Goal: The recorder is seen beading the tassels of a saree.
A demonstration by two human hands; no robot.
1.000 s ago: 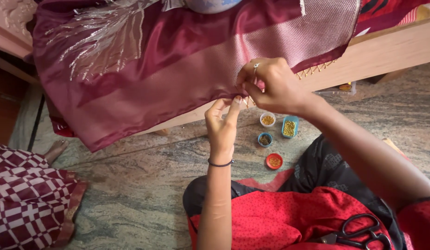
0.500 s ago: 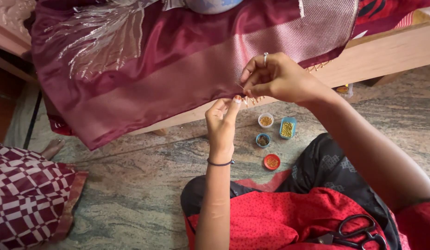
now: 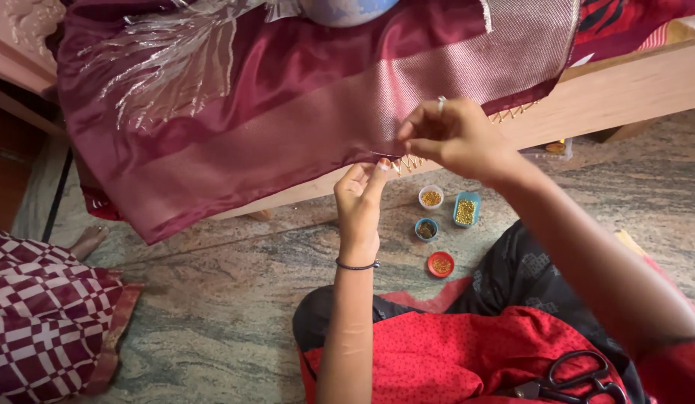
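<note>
Up close, left hand (image 3: 360, 196) and right hand (image 3: 453, 138) pinching maroon cloth (image 3: 287, 127) hem, needle unseen, scissors (image 3: 579, 378) cropped

Soft even daylight, gentle sheen on the maroon cloth (image 3: 287, 97), faint shadows (slight overall softness)
</note>
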